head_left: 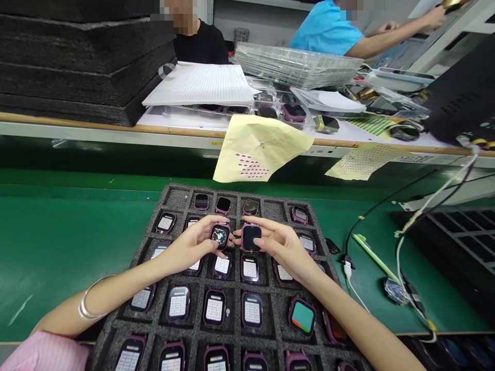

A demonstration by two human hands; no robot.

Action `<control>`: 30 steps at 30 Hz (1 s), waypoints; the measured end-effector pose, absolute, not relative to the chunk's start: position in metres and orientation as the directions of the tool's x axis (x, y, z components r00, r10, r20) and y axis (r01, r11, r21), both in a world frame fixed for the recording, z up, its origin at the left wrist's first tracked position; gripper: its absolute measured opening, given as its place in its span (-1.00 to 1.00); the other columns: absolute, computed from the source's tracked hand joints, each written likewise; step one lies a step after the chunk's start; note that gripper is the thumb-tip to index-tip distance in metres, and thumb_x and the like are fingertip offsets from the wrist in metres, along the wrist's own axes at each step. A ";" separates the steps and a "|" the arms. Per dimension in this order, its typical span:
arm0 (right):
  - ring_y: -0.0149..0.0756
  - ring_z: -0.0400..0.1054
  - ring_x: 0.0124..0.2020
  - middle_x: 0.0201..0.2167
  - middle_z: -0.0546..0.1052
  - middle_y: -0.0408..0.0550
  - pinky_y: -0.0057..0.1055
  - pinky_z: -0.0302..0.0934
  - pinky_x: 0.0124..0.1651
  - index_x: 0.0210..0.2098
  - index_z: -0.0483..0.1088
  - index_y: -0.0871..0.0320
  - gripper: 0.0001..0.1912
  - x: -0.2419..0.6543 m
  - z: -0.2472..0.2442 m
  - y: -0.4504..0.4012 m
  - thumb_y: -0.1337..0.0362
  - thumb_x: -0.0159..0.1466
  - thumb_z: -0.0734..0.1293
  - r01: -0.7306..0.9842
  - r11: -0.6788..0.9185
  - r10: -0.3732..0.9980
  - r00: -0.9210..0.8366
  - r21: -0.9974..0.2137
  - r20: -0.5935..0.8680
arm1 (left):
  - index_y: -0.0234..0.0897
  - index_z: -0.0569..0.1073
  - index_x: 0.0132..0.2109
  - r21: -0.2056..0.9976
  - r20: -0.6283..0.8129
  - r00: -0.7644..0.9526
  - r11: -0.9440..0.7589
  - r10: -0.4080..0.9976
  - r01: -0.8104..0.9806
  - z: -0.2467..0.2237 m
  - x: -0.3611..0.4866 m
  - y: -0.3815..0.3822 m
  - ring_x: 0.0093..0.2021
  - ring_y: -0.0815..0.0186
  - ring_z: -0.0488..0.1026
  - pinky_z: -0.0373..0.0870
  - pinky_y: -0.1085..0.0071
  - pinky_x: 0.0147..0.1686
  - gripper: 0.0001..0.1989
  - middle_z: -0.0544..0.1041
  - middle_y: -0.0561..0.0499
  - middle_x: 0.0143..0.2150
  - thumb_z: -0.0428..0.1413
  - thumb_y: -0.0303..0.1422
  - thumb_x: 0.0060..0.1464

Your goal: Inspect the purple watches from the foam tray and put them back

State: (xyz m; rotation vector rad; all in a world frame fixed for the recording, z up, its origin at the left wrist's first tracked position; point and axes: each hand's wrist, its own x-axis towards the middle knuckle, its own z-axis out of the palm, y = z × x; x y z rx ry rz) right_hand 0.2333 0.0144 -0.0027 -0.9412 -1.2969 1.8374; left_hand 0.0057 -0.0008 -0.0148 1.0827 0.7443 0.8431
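Between thumb and fingers, my left hand holds a smartwatch without a strap, its purple case around a lit watch face. Close beside it, my right hand grips a second purple smartwatch whose screen is dark, the thumb on the screen's edge. Both are above a dark foam tray divided into square compartments. Several more purple watches lie in it, many showing white grid screens like this watch. One watch shows a green and orange screen. My forearms hide part of the tray.
Cables with a USB plug and a light green stick lie right of the tray. A second dark tray is farther right. Behind, a shelf holds stacked black foam, papers and clear plastic trays. Two people are beyond it.
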 end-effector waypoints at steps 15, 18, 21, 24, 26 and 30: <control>-0.05 0.43 -0.02 -0.07 0.54 0.07 -0.08 0.27 0.09 0.08 0.36 0.12 -0.59 0.234 -0.001 0.013 0.26 0.24 0.38 -0.114 -0.209 0.859 -0.497 -0.971 -0.126 | -0.32 0.30 0.00 0.959 -0.107 0.447 0.210 0.888 -0.188 -0.014 0.007 0.002 -0.13 0.20 0.44 0.56 0.31 -0.29 -0.72 0.44 -0.10 -0.16 0.10 -0.38 0.15; -0.04 0.43 -0.03 -0.09 0.55 0.08 -0.08 0.26 0.09 0.08 0.35 0.12 -0.59 0.235 0.000 0.014 0.28 0.24 0.38 -0.116 -0.215 0.857 -0.498 -0.970 -0.131 | -0.33 0.33 -0.05 0.956 -0.111 0.427 0.213 0.898 -0.200 -0.013 0.006 0.003 -0.21 0.23 0.46 0.56 0.36 -0.38 -0.74 0.46 -0.09 -0.20 0.13 -0.35 0.12; -0.02 0.43 -0.03 -0.09 0.55 0.10 -0.04 0.26 0.07 0.10 0.33 0.13 -0.56 0.235 0.001 0.015 0.26 0.24 0.38 -0.123 -0.240 0.858 -0.490 -0.963 -0.151 | -0.34 0.34 -0.07 0.950 -0.124 0.404 0.226 0.907 -0.216 -0.010 0.006 0.003 -0.23 0.23 0.47 0.56 0.35 -0.40 -0.74 0.48 -0.10 -0.22 0.13 -0.32 0.12; 0.00 0.41 -0.01 -0.07 0.53 0.11 0.01 0.24 0.09 0.14 0.28 0.12 -0.50 0.235 0.003 0.016 0.27 0.23 0.38 -0.177 -0.297 0.847 -0.502 -0.938 -0.174 | -0.34 0.33 -0.05 0.945 -0.120 0.403 0.229 0.907 -0.234 -0.008 0.005 0.002 -0.20 0.20 0.48 0.56 0.32 -0.37 -0.73 0.48 -0.10 -0.23 0.11 -0.32 0.13; 0.00 0.38 0.03 -0.04 0.52 0.11 0.01 0.20 0.12 0.16 0.24 0.12 -0.47 0.235 0.004 0.018 0.30 0.22 0.39 -0.219 -0.343 0.831 -0.524 -0.913 -0.186 | -0.32 0.30 -0.01 0.949 -0.098 0.409 0.210 0.907 -0.237 -0.006 0.004 0.002 -0.15 0.18 0.48 0.56 0.30 -0.31 -0.69 0.47 -0.10 -0.18 0.13 -0.37 0.11; -0.03 0.35 0.07 0.02 0.47 0.12 0.00 0.13 0.18 0.19 0.20 0.13 -0.45 0.238 0.003 0.022 0.33 0.24 0.38 -0.271 -0.402 0.812 -0.547 -0.875 -0.204 | -0.24 0.19 0.11 0.971 -0.029 0.410 0.122 0.912 -0.204 -0.008 -0.004 0.012 -0.03 0.22 0.44 0.46 0.27 -0.04 -0.43 0.42 -0.11 -0.02 0.22 -0.50 -0.03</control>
